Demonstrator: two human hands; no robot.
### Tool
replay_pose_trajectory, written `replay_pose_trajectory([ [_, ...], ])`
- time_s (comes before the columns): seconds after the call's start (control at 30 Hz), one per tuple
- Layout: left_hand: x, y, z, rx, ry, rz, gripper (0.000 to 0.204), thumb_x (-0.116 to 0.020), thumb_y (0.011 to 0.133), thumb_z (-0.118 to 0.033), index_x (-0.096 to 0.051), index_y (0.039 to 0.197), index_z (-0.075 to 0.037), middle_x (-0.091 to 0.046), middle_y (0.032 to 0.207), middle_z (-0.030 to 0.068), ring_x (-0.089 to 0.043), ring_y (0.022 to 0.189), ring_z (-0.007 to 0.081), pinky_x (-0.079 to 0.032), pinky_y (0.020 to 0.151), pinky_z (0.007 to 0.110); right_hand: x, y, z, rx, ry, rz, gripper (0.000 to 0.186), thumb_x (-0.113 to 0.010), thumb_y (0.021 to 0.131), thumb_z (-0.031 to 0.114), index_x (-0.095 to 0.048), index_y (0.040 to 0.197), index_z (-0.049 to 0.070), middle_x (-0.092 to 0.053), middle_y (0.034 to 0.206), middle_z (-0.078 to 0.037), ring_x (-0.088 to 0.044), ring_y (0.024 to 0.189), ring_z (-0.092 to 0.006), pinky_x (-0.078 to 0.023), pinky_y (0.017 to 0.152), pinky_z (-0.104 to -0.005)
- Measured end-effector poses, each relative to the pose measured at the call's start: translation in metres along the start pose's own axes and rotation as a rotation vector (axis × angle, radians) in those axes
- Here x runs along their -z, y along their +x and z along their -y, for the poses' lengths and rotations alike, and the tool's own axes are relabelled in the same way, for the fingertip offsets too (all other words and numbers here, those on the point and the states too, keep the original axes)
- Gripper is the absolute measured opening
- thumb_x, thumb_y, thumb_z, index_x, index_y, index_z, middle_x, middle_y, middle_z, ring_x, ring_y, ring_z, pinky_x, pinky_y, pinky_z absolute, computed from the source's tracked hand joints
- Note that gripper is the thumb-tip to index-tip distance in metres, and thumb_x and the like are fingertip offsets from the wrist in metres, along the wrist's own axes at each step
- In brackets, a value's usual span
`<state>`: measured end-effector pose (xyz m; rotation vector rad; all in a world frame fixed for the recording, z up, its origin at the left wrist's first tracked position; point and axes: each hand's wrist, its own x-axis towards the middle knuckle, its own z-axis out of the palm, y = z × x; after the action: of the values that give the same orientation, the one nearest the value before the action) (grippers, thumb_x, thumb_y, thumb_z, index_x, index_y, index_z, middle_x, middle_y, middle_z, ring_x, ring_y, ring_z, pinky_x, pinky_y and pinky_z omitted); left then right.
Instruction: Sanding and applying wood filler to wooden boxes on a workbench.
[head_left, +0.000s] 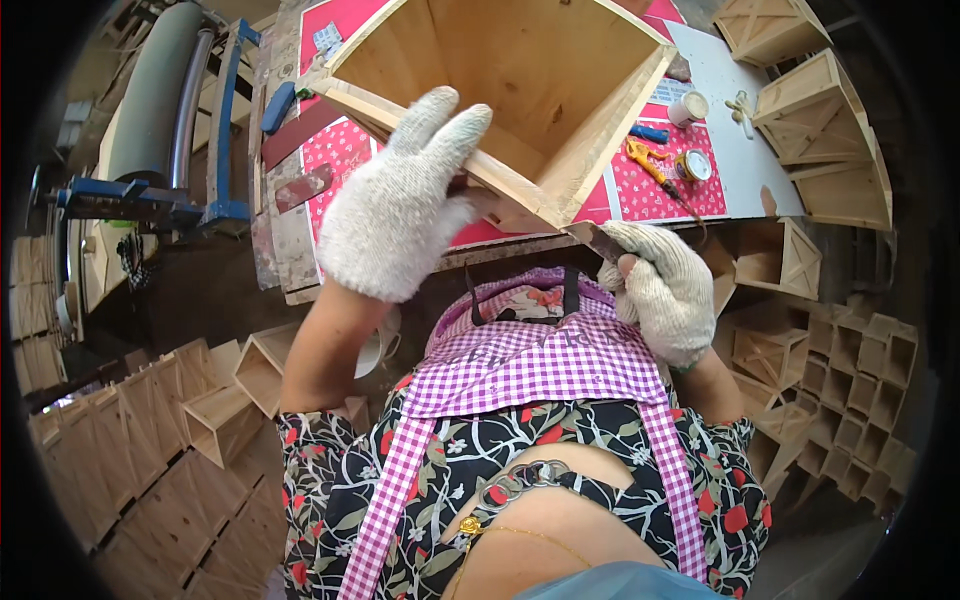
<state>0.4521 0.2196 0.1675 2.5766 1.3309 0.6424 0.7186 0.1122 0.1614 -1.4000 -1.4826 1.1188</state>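
A raw wooden box is tilted on the table with its open side facing up and towards me. My left hand, in a white knitted glove, grips the box's near left wall, the fingers over its rim and the thumb mostly hidden. In my right hand, gloved the same way, is a small flat-bladed tool like a putty knife. Its blade meets the lowest near corner of the box. A bare fingertip or thumb tip shows through the right glove.
Red patterned sheets cover part of the worktable. To the box's right are a yellow-orange tool, a tin and a white cup. A roller machine stands at left. Stacked wooden boxes fill the floor on both sides.
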Motion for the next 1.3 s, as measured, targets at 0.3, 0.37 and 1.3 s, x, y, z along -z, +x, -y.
replay_pose_trajectory([
  [0.3, -0.014, 0.003, 0.021, -0.077, -0.060, -0.106, 0.045, -0.080, 0.075, -0.010, -0.062, 0.116, -0.007, -0.062, 0.108, 0.0134, -0.067, 0.098, 0.0349, -0.058, 0.078, 0.041, -0.018, 0.005, -0.010, -0.344, 0.627, -0.053, 0.030, -0.053, 0.104, 0.008, -0.061, 0.131, -0.003, -0.072, 0.092, -0.009, -0.058, 0.060, -0.0084, -0.048, 0.055, -0.0220],
  [0.37, -0.018, 0.004, 0.006, -0.011, -0.055, -0.132, 0.044, -0.079, 0.074, -0.009, -0.062, 0.115, -0.006, -0.062, 0.107, 0.0138, -0.067, 0.098, 0.0350, -0.058, 0.078, 0.041, -0.019, 0.004, -0.014, -0.279, 0.664, -0.084, 0.031, -0.056, 0.101, 0.003, -0.063, 0.131, -0.001, -0.071, 0.095, -0.010, -0.062, 0.070, -0.0112, -0.051, 0.063, -0.0257],
  [1.3, -0.036, 0.001, -0.020, -0.024, -0.254, -0.074, 0.064, -0.088, 0.078, -0.020, -0.059, 0.131, -0.001, -0.062, 0.121, 0.0201, -0.061, 0.112, 0.0389, -0.052, 0.095, 0.045, -0.022, -0.024, -0.022, 0.455, -0.847, -0.381, 0.049, -0.071, 0.074, -0.001, -0.070, 0.122, 0.006, -0.068, 0.104, -0.009, -0.065, 0.084, -0.0298, -0.049, 0.073, -0.0421],
])
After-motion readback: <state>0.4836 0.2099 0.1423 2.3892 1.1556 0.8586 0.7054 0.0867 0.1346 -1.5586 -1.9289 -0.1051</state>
